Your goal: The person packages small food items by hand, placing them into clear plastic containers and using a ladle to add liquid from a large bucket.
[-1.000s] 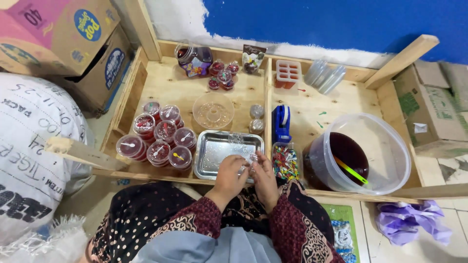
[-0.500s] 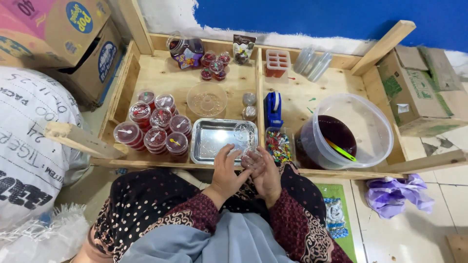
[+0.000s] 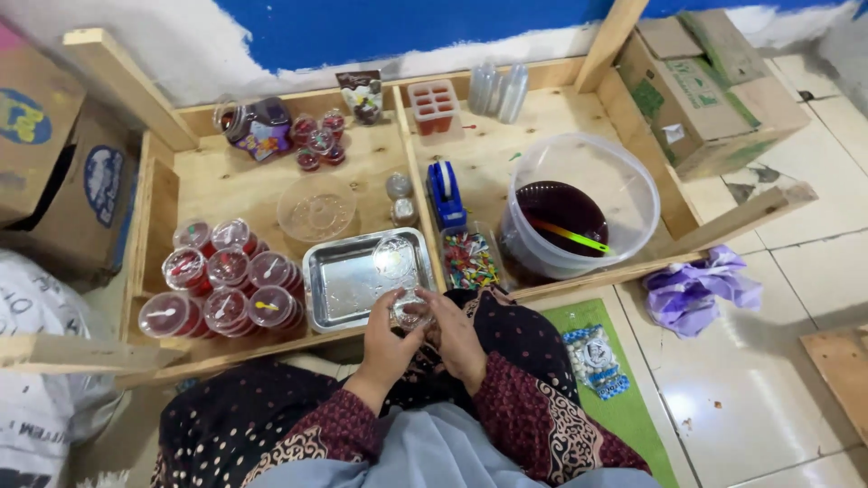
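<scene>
clear cup (image 3: 411, 314) | between both hands (image 3: 391, 336) | over metal tray (image 3: 344, 280) edge

Metal tray (image 3: 339, 289) sits left of bucket (image 3: 624, 181).

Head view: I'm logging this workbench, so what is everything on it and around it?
small clear cup: one, held in both hands
metal tray: one, silver, with another clear cup in it
filled lidded cups: about nine, red, left of tray
bucket: one, clear, dark liquid, right
tape dispenser: one, blue, centre
picks: many, mixed colours, beside tray
cardboard box: one, brown, top right
plastic bag: one, purple, on floor
left hand: on cup
right hand: on cup
</scene>
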